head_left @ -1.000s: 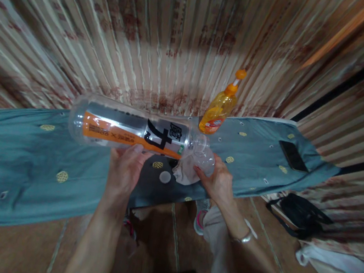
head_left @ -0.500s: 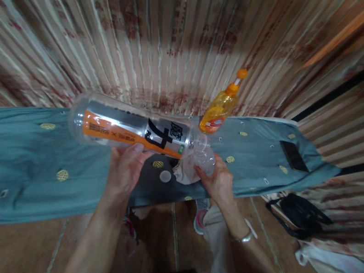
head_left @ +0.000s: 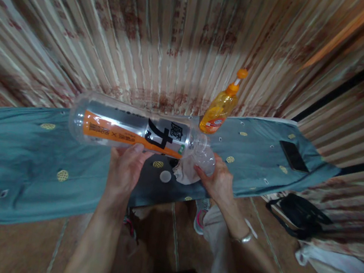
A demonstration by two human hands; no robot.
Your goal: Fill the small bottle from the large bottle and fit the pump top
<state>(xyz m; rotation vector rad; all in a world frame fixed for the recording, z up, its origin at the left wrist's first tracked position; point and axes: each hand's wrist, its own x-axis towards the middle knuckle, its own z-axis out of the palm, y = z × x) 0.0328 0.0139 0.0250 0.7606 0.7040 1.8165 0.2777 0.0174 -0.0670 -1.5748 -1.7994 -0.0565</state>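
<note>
L hand [head_left: 126,169] grips bottle [head_left: 127,128] sideways over table [head_left: 24,161] near edge; R hand [head_left: 218,182] pinches cloth [head_left: 186,172] at neck. Step: wiping mouth, prob. Next needs steady hold, small rub.

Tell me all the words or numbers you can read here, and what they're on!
Big clear bottle held sideways by the left hand: one large black brush character, possibly "力"; the small print on its orange stripe is too blurred.
Orange bottle: label too small to read.
Wall covering: faded red marks, unreadable.
</note>
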